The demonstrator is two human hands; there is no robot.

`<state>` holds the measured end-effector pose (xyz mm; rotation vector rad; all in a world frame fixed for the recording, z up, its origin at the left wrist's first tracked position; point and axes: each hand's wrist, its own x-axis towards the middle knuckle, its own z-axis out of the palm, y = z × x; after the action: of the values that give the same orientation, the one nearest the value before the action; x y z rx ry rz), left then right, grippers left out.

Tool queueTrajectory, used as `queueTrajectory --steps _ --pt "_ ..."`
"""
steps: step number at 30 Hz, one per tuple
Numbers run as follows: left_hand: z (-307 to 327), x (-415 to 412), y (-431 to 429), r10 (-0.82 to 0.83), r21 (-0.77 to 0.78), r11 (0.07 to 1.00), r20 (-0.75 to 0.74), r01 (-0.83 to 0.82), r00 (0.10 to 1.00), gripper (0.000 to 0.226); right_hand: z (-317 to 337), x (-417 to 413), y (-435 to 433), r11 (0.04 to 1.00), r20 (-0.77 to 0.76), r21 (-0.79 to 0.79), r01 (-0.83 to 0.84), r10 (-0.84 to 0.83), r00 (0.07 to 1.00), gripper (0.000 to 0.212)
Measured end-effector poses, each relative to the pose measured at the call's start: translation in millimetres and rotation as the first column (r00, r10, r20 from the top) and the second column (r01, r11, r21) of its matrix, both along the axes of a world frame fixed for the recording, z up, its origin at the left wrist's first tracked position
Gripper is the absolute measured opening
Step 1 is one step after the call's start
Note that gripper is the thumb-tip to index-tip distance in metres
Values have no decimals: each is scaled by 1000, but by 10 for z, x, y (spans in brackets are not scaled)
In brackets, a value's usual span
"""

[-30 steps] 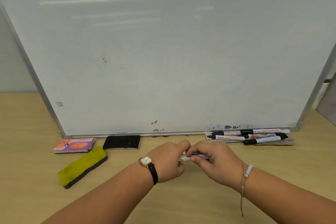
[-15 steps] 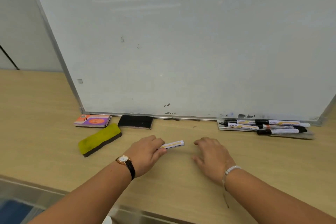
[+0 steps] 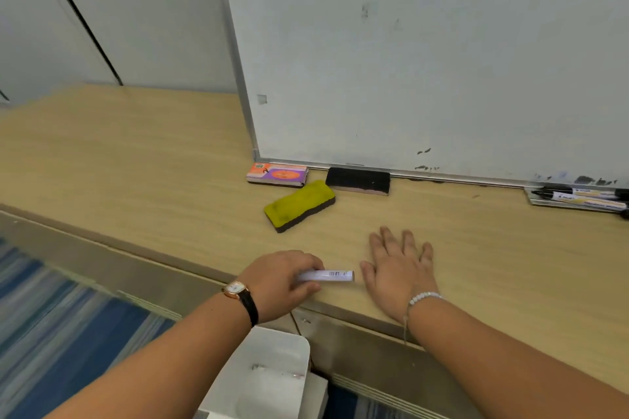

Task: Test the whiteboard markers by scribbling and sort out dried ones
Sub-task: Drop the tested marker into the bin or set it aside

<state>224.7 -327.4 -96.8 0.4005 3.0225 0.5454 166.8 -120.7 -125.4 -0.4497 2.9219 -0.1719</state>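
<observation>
My left hand [image 3: 282, 279] grips a white marker [image 3: 328, 275] by one end, near the table's front edge; the marker points right and a barcode shows on its barrel. Flat on the wooden table [image 3: 136, 160] beside it lies my right hand [image 3: 400, 269], fingers spread, holding nothing. The whiteboard [image 3: 425, 61] stands upright at the back with a few small dark marks. At the far right, several markers [image 3: 585, 197] lie on a metal tray [image 3: 537, 200] at the board's foot.
A yellow eraser [image 3: 299, 204], a black eraser [image 3: 357, 180] and an orange-purple eraser [image 3: 277, 174] lie below the board's left corner. A white bin [image 3: 269, 374] stands on the floor under the table's front edge, below my left wrist. Blue striped carpet [image 3: 51, 333] covers the floor.
Both hands held the marker together; then the right hand let go and settled flat on the table. My left hand drew the marker back toward the table's front edge. The view swung left and down.
</observation>
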Motion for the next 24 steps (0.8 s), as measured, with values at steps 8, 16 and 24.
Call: queueTrajectory --steps 8,16,24 --pt "-699 637 -758 -102 -56 992 174 113 980 29 -27 64 -299 995 -46 24 96 -95 994 63" --pt "-1461 623 -759 21 -361 923 391 133 920 30 -43 107 -298 975 -113 34 219 -214 970 62" --pt "-1738 528 -843 142 -467 881 419 78 897 45 -36 109 -315 969 -113 30 245 -240 964 62"
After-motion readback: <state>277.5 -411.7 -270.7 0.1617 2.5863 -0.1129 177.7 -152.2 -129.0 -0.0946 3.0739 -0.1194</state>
